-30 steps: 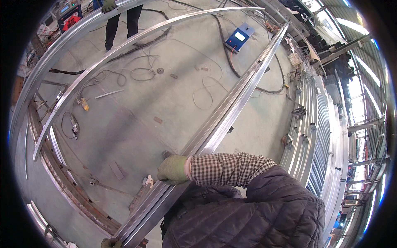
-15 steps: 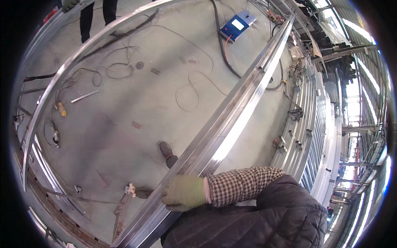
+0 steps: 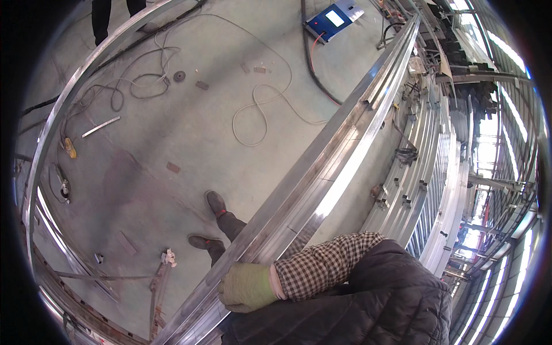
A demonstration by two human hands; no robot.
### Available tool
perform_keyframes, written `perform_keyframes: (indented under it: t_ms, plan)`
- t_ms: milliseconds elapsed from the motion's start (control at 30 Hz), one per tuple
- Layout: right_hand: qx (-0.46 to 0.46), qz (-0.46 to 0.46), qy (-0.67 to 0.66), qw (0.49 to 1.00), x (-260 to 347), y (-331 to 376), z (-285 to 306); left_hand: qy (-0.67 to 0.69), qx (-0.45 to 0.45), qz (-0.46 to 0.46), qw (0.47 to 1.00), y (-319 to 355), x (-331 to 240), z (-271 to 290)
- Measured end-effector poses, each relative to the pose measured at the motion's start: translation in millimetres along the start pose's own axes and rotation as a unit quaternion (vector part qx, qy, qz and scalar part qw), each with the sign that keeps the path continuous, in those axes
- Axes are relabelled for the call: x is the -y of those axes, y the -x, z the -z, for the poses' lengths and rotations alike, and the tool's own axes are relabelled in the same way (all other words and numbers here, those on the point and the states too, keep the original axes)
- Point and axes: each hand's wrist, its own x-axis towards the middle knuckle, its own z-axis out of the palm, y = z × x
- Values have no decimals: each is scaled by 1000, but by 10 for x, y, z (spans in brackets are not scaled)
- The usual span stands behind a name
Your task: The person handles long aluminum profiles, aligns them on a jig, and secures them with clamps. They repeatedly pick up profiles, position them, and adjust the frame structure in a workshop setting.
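Note:
My right hand (image 3: 247, 287), in a yellow-green work glove, rests closed on a long metal profile (image 3: 302, 198). Its fingers curl over the near part of the bar, and the fingertips are hidden. A checked sleeve (image 3: 328, 265) and a dark quilted vest (image 3: 397, 299) lie behind it. The profile runs diagonally from the bottom left to the far right, with shiny grooved faces and a narrower strip lying along it. Beyond the bar, my two dark shoes (image 3: 215, 202) stand on the floor. No left hand shows.
On the grey floor lie loose cables (image 3: 256, 106), a blue box with a lit screen (image 3: 333, 22), a yellow-bodied tool (image 3: 70, 148) and small metal scraps (image 3: 173, 167). A curved metal frame (image 3: 54, 123) bounds the left. Stacked profiles (image 3: 402, 198) lie right. Another person's legs (image 3: 101, 22) stand at top left.
The view has shifted, so the floor things sit further up and left. My second shoe now shows fully. My right hand stays on the profile. The other person's gloved hand has left view.

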Motion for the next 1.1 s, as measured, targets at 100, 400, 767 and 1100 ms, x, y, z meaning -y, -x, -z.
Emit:
perform_keyframes:
  t_ms: [100,400,767,1100]
  plan:
    - [11,-12,-15,1000,-16,-6,61,58,-16,4,998,40,54,-59]
    - [-13,-15,-48,999,-62,-33,44,17,-42,10,999,46,121,-151]
    - [-28,-7,-65,997,-48,69,233,-135,-77,-65,986,97,-41,-263]
    - [-323,-658,338,590,-1847,2845,2904,36,-181,54,981,193,-386,-507]
